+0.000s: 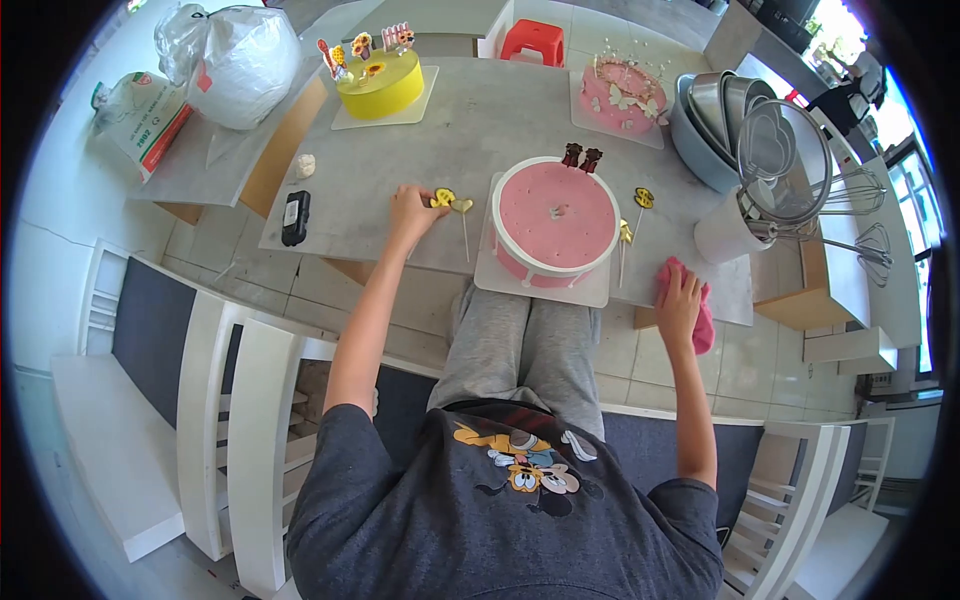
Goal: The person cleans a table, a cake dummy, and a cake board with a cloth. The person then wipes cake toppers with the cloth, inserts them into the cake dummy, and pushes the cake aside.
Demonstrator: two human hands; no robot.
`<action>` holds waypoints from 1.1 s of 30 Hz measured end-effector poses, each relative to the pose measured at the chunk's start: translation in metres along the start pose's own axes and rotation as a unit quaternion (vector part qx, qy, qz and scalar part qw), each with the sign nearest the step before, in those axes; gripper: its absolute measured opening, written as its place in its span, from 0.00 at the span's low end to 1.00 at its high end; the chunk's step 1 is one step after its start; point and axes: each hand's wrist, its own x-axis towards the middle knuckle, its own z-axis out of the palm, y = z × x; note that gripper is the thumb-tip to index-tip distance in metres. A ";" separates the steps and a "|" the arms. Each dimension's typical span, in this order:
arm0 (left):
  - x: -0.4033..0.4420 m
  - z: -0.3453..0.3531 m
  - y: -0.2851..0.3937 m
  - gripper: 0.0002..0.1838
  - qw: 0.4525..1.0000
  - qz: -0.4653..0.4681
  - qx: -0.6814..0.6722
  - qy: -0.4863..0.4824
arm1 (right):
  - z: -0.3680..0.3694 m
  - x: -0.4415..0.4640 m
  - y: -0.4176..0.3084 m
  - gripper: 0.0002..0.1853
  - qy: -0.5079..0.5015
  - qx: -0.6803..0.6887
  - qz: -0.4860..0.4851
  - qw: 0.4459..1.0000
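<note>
A pink cake (558, 212) with a white rim stands on a white board (545, 288) in front of me, two dark bear figures (582, 157) at its back edge. My left hand (410, 214) is closed at the edge of a gold-and-black cake topper (441, 197), left of the cake. Beside that topper lies a gold heart topper (461, 206) on a white stick. My right hand (681, 302) grips a pink cloth (703, 328) at the table's front edge. Right of the cake lie a dollar-sign topper (644, 198) and a gold topper (626, 232).
A yellow cake (382, 84) and a pink butterfly cake (622, 98) stand at the back. On the right are nested metal bowls (708, 100) and a white container (728, 230) with whisks. A black device (295, 218) and a small white lump (305, 166) lie left.
</note>
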 end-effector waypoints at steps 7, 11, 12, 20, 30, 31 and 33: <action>-0.005 -0.054 0.065 0.08 0.869 -0.067 -0.484 -0.083 | -0.086 0.029 -0.036 0.12 0.075 0.619 0.252 0.740; -0.022 -0.078 0.142 0.11 0.866 0.056 -0.477 -0.140 | -0.180 0.085 -0.111 0.15 0.242 0.570 0.088 0.780; -0.029 -0.080 0.161 0.13 0.835 0.087 -0.516 -0.171 | -0.179 0.091 -0.122 0.17 0.253 0.534 0.010 0.806; -0.046 -0.079 0.193 0.13 0.757 0.186 -0.595 -0.198 | -0.138 0.138 -0.157 0.16 0.299 0.333 -0.335 0.829; -0.046 -0.072 0.188 0.16 0.725 0.047 -0.635 -0.262 | -0.143 0.148 -0.115 0.17 0.302 0.402 -0.133 0.854; -0.046 -0.072 0.191 0.16 0.751 0.057 -0.609 -0.248 | -0.152 0.143 -0.121 0.17 0.324 0.421 -0.157 0.833; -0.049 -0.072 0.197 0.16 0.777 0.066 -0.580 -0.236 | -0.153 0.134 -0.140 0.18 0.224 0.379 -0.349 0.827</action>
